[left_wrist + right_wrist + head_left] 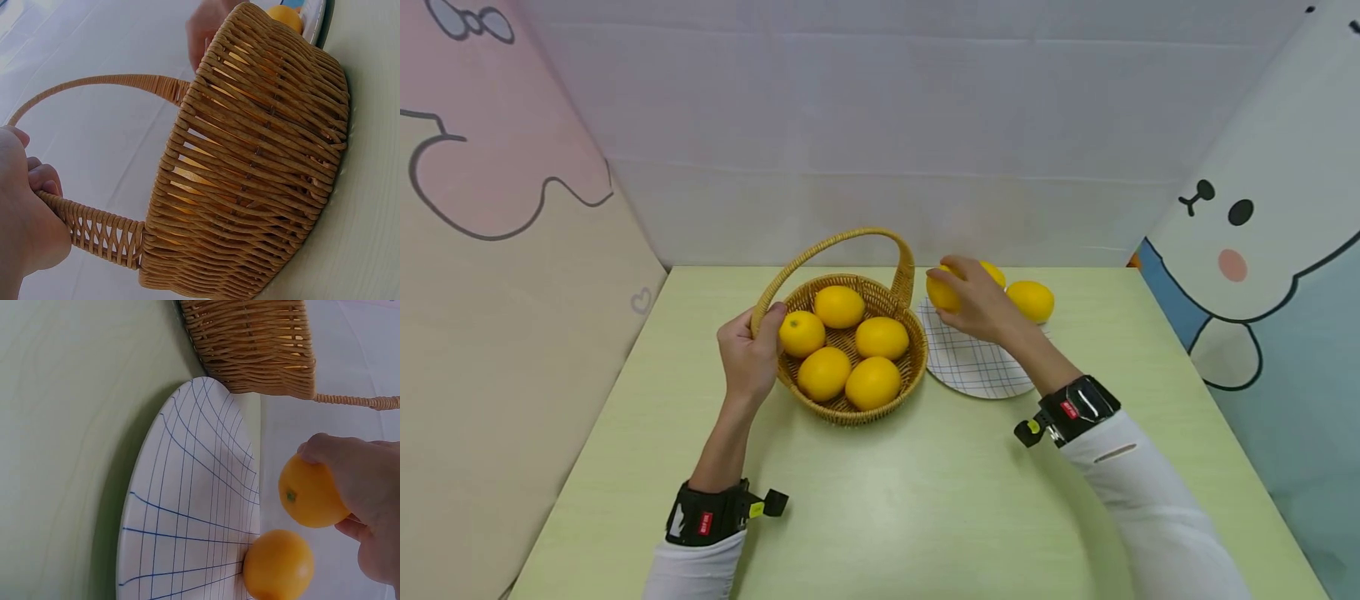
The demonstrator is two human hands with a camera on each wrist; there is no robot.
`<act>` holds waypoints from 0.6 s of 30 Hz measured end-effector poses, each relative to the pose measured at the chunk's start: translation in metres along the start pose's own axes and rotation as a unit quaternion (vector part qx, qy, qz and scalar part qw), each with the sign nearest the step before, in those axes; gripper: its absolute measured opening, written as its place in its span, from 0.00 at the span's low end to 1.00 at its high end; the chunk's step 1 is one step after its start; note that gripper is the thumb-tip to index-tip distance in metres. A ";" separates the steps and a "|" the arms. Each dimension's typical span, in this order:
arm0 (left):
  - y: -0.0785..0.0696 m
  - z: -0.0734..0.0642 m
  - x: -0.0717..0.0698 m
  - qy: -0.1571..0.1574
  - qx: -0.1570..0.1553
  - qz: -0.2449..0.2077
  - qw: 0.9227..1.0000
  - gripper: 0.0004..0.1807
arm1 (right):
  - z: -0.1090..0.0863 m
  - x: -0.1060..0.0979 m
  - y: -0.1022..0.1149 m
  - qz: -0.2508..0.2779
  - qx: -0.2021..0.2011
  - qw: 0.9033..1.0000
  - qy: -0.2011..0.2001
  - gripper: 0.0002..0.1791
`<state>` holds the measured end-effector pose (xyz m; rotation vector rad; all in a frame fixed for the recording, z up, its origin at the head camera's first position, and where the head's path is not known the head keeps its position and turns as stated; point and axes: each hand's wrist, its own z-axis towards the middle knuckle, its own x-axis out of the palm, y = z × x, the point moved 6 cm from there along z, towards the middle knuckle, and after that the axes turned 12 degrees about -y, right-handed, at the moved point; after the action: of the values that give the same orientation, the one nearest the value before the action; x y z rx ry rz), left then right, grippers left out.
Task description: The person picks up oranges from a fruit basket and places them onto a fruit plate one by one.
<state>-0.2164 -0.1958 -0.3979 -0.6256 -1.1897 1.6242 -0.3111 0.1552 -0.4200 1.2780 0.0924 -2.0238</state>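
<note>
My left hand (751,354) grips the arched handle of a woven wicker basket (910,392) on its left side. Several yellow lemons (872,383) lie inside that basket. Over the far left part of a white plate with blue grid lines (977,367), my right hand (977,300) holds a lemon (312,490) between thumb and fingers, lifted off the plate in the right wrist view. Two more lemons sit at the plate's far side: one (1030,301) in plain sight, the other (993,273) partly hidden behind the right hand.
Basket and plate stand side by side on a pale green table (880,500), near its back edge. A white sheet (880,125) hangs right behind. Panels with cartoon drawings (1240,250) flank the table on both sides.
</note>
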 end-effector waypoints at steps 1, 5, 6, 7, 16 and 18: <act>0.000 0.000 0.000 0.000 0.000 0.001 1.000 0.30 | 0.001 0.003 -0.002 -0.005 -0.001 1.000 0.006 0.35; 0.000 0.000 0.000 -0.001 0.003 0.004 1.000 0.30 | 0.003 0.019 -0.013 -0.022 0.003 0.999 0.036 0.36; 0.000 0.000 0.000 -0.001 0.003 0.005 1.000 0.30 | 0.002 0.023 -0.017 -0.021 0.008 0.999 0.046 0.37; 0.000 0.000 0.000 0.000 0.004 0.007 1.000 0.30 | 0.002 0.032 -0.026 -0.027 0.008 0.998 0.049 0.38; 0.000 0.000 0.000 -0.002 0.010 0.010 1.000 0.30 | -0.004 0.075 -0.073 -0.099 -0.042 0.994 0.030 0.41; -0.001 0.001 0.000 -0.002 0.013 0.010 1.000 0.31 | -0.003 0.068 -0.064 -0.096 -0.036 0.994 0.036 0.40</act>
<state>-0.2165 -0.1964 -0.3972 -0.6197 -1.1676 1.6559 -0.3648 0.1667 -0.4964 1.3393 0.3313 -2.1135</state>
